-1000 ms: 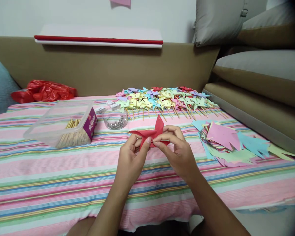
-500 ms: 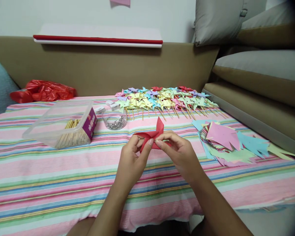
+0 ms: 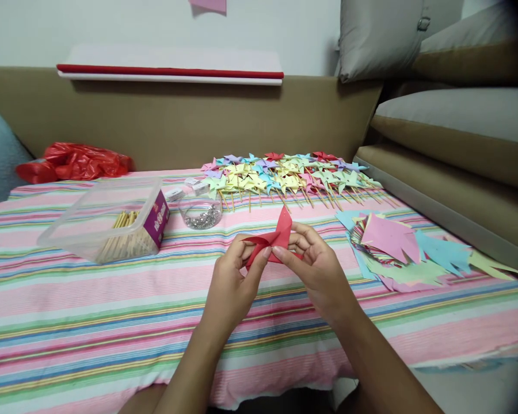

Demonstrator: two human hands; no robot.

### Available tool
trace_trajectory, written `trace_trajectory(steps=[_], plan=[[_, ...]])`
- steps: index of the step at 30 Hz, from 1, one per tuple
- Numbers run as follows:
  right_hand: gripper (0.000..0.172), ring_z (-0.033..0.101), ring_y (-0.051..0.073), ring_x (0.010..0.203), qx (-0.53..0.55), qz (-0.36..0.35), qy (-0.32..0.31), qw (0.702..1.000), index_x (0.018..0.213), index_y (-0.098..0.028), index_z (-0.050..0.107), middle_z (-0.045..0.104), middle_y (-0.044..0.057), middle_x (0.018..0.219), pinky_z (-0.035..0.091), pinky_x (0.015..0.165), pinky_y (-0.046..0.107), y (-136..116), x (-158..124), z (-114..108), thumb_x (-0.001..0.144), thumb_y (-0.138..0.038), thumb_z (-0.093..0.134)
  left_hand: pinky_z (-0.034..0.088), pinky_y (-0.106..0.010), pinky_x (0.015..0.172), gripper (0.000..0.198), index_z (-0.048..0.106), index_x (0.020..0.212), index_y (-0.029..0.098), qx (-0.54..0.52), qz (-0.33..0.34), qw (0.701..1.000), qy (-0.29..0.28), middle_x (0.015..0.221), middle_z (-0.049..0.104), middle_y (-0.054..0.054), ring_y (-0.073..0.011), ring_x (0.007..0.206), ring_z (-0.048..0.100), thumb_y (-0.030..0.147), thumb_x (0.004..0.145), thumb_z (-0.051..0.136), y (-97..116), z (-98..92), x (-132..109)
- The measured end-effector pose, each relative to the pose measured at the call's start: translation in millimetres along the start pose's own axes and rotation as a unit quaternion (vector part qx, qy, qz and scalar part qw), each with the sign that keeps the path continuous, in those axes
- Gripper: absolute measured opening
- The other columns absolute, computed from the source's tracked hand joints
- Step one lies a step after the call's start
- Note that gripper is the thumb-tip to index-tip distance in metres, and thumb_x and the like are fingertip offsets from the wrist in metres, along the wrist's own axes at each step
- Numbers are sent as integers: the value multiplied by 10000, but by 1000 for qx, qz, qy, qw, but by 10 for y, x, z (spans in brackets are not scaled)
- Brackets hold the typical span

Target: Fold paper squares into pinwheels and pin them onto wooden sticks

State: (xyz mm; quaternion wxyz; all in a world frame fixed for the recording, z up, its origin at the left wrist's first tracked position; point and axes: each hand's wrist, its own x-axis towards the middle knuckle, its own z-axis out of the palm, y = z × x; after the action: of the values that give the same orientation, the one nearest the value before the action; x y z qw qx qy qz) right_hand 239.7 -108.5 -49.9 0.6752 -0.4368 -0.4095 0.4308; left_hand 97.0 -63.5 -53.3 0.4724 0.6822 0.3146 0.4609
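A red paper pinwheel (image 3: pixel 274 237), its blades folded in toward the centre, is held above the striped cloth between both hands. My left hand (image 3: pixel 240 261) is closed on its left side, thumb pressed near the middle. From the other side my right hand (image 3: pixel 308 256) pinches it, the thumb meeting the left thumb at the centre and the fingers curled behind the paper. Whatever sits under the thumbtips is hidden. Behind the hands stands a round clear container (image 3: pixel 201 214) of small silvery pieces.
On the left a clear plastic box (image 3: pixel 99 198) holds wooden sticks (image 3: pixel 127 230). Several finished pinwheels (image 3: pixel 285 172) on sticks lie at the back. Cut paper sheets (image 3: pixel 391 238) are piled at right, beside stacked cushions (image 3: pixel 453 126). A red plastic bag (image 3: pixel 80 161) lies back left.
The pinwheel has turned slightly, and its upright blade leans more to the right. My right fingers have shifted behind the paper, and both thumbtips are closer together at the centre.
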Motion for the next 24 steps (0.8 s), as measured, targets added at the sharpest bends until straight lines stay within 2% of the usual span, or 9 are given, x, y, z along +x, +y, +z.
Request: trace_trajectory(steps=[3,5,11,24], plan=[[256,702,196,968,-20,8,-26,999,1039,-223,701,757,37,1013,571,899,341,-10,-12,-20,826,-350,767,461,-267,677,135,623,1007,229,7,11,1000,-10,805,649,-2,-173,796,617,354,961,601,8,-3,0],[202,705,195,963,-24,12,-30,999,999,-221,725,761,31,1001,569,904,340,-8,-20,-30,848,-354,749,474,-276,685,129,624,1011,230,9,11,1000,-13,841,664,-20,-191,839,638,346,963,597,10,-6,-2],[216,704,194,963,-18,13,-29,999,1026,-224,722,756,31,1018,566,917,350,30,-27,-18,859,-360,742,504,-291,714,112,626,1029,236,5,18,999,-28,968,701,-47,-204,887,669,324,972,586,9,-22,-9],[165,646,168,953,-3,-5,-18,1000,980,-243,714,708,-3,950,530,879,296,82,-26,-4,846,-324,766,528,-289,754,94,640,1020,238,40,54,997,-28,967,647,-33,-184,907,655,287,991,566,-15,-66,-4]])
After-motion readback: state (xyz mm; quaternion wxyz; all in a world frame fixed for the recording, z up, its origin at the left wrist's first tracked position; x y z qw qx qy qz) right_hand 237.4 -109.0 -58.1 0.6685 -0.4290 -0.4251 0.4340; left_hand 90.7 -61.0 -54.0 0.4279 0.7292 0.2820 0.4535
